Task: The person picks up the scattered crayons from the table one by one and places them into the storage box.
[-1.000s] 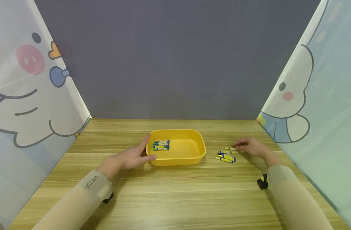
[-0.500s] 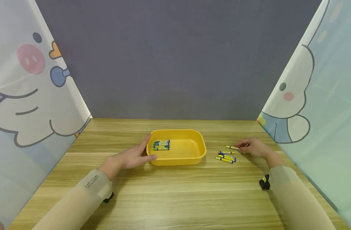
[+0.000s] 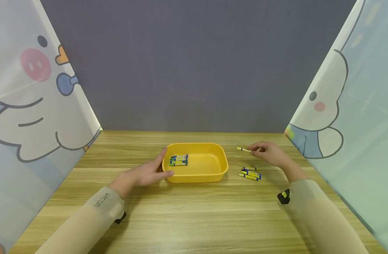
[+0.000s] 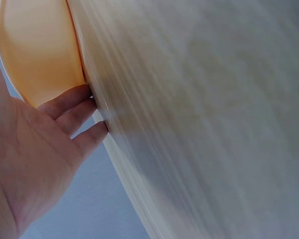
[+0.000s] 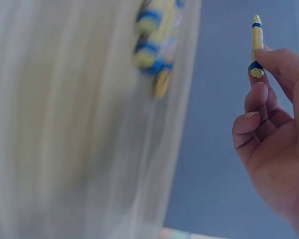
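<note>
Several yellow-and-blue wrapped crayons [image 3: 179,160] lie in the shallow yellow plastic tray [image 3: 213,169], at its 9 o'clock side, steadied by the left hand [image 3: 146,172], fingers straight against its wall. The right hand [image 3: 270,153] pinches one more yellow crayon [image 3: 243,149] above the wooden tabletop [image 3: 194,211], at the tray's 2 o'clock; I judge the job about half done, a small pile of crayons [image 3: 251,172] remaining at 3 o'clock

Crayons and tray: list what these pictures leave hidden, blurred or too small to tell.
- Print on the crayons in the tray: head view, too small to read.
- Loose crayons on the table: head view, overlapping, count unsure; right wrist view, blurred.
- Yellow tray: left wrist view, cut off by the edge, inside hidden.
- Left hand: head view, fingertips behind the tray rim.
- Held crayon: lower end hidden by the right hand.
</note>
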A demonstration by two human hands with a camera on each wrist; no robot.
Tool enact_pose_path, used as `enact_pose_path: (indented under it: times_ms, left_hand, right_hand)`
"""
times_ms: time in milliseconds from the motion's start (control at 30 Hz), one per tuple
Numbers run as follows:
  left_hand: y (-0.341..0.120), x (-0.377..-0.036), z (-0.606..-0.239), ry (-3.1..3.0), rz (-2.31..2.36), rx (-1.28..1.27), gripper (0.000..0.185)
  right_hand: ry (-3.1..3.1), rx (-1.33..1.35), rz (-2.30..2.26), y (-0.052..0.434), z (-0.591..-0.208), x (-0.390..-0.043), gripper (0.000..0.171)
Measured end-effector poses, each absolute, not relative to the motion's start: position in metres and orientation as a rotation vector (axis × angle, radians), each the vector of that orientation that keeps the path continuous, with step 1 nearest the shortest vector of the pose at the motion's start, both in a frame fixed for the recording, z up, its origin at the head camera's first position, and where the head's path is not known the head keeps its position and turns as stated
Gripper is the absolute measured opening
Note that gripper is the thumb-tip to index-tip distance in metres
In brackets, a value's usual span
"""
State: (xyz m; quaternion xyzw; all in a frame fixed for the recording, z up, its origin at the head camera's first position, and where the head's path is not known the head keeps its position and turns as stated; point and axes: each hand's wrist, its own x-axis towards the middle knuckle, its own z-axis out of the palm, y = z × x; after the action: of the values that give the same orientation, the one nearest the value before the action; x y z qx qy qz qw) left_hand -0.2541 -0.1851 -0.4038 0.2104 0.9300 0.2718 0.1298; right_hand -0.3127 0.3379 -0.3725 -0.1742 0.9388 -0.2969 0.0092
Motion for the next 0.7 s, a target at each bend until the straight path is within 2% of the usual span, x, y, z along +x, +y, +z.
enact_pose_path:
  times_ms: [333, 700]
  left_hand:
    - [-0.185, -0.255, -0.403, 2.704, 0.776, 0.601, 0.115]
    - [-0.185, -0.256, -0.405, 2.702, 0.786, 0.6, 0.115]
  right_hand:
    - [2.896, -0.646, -0.961, 0.286, -0.356, -0.313, 0.026]
    - [2.767, -0.775, -1.07, 0.218, -0.355, -0.313, 0.023]
